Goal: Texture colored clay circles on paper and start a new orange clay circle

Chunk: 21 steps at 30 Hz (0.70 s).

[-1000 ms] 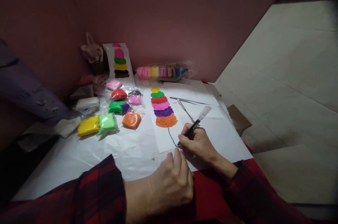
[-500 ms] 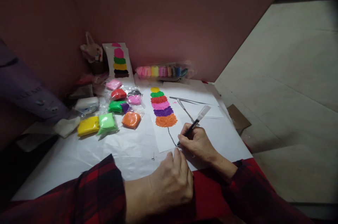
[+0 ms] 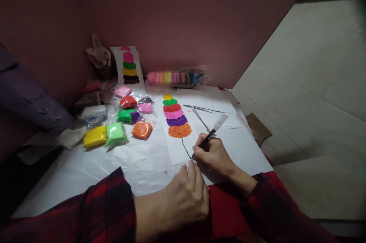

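Note:
My right hand [image 3: 215,155] grips a black pen [image 3: 210,135] with a clear cap on its back end. The pen tip touches a black line drawn on a white paper strip [image 3: 178,147]. That strip carries a stack of clay patches [image 3: 175,116]: yellow, green, red, pink, purple, orange. My left hand [image 3: 185,197] rests on the near edge of the table, fingers curled down with their tips by the strip's lower corner. Both sleeves are red and black plaid.
Bags of coloured clay [image 3: 116,121] lie left of the strip. A second picture [image 3: 129,66] leans on the pink wall beside a clay pack [image 3: 175,77]. A metal tool [image 3: 200,118] lies on white sheets. A purple sleeve [image 3: 25,98] enters at left. Tiled floor is at right.

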Motion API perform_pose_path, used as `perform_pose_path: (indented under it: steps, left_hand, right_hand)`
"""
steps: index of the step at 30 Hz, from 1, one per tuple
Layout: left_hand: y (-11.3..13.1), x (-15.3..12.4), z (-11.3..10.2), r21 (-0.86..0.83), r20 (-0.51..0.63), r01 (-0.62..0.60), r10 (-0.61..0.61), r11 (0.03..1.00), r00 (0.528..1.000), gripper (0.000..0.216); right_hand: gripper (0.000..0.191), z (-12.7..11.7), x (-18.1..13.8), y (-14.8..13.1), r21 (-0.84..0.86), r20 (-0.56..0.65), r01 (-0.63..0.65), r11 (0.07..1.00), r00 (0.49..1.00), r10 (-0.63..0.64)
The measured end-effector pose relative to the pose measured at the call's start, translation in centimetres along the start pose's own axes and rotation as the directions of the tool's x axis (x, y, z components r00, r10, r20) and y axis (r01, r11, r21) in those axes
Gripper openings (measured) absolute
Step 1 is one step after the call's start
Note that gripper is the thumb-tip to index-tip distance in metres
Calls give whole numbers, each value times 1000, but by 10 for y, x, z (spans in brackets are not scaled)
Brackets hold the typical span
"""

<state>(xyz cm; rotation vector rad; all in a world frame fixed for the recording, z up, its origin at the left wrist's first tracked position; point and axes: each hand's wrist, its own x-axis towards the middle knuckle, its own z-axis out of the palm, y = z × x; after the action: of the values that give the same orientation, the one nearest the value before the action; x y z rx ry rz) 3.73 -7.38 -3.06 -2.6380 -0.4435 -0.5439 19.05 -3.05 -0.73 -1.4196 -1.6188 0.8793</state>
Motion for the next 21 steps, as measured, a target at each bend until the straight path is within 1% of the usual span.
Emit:
perform_pose_path:
  steps: [7,11,15,21]
  left_hand:
    - [0,0,1,2,6,-2,2,1000,1000,17]
    - [-1,1,-1,13,-17,-3,3,1000,1000,18]
    - [0,1,3,8,-41,2,-2,1000,999,17]
    - [0,-1,3,20,-22,-1,2,1000,1000,18]
  right_hand:
    - [15,-1,0,1,-16,9,26,1000,1000,-25]
    - [15,1,0,1,9,-3,5,1000,1000,-5]
    - [16,1,0,1,40,-5,-16,999,1000,16]
    - [15,0,0,0,12,3,-6,1000,1000,6]
